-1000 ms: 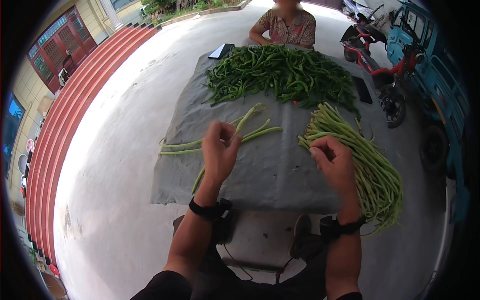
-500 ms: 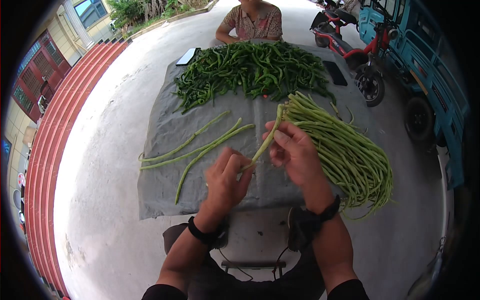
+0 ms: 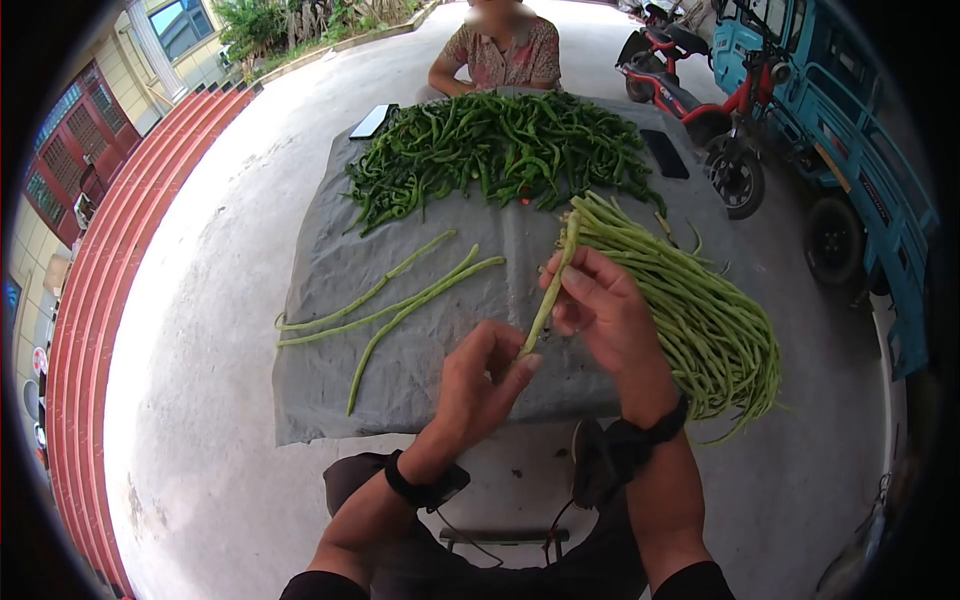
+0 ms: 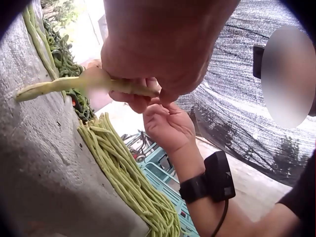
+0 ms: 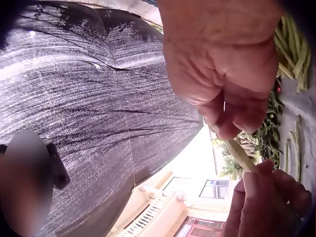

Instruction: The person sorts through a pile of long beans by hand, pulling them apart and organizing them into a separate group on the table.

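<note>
A pale green yardlong bean [image 3: 553,292] slants between the two hands over the grey cloth. My left hand [image 3: 478,385] pinches its lower end between thumb and forefinger. Higher up, my right hand [image 3: 608,310] grips the same bean with thumb and fingers, its tip sticking out above. The left wrist view shows the bean [image 4: 49,88] crossing beneath the fingers. To the left on the cloth lie three loose beans [image 3: 400,308], spread out. Right beside my right hand is a big bundle of yardlong beans [image 3: 700,300], hanging over the table's right side.
Green peppers [image 3: 500,150] are heaped across the far side of the grey cloth [image 3: 330,390]. A dark phone [image 3: 664,154] lies right of the heap, a pale one [image 3: 373,122] left. A person [image 3: 505,50] sits opposite. A red scooter [image 3: 690,95] and blue three-wheeler [image 3: 840,140] stand at right.
My right hand has left the bundle's edge and now holds a bean. My left hand has come over from the loose beans toward the middle, to the same bean. The head view has shifted.
</note>
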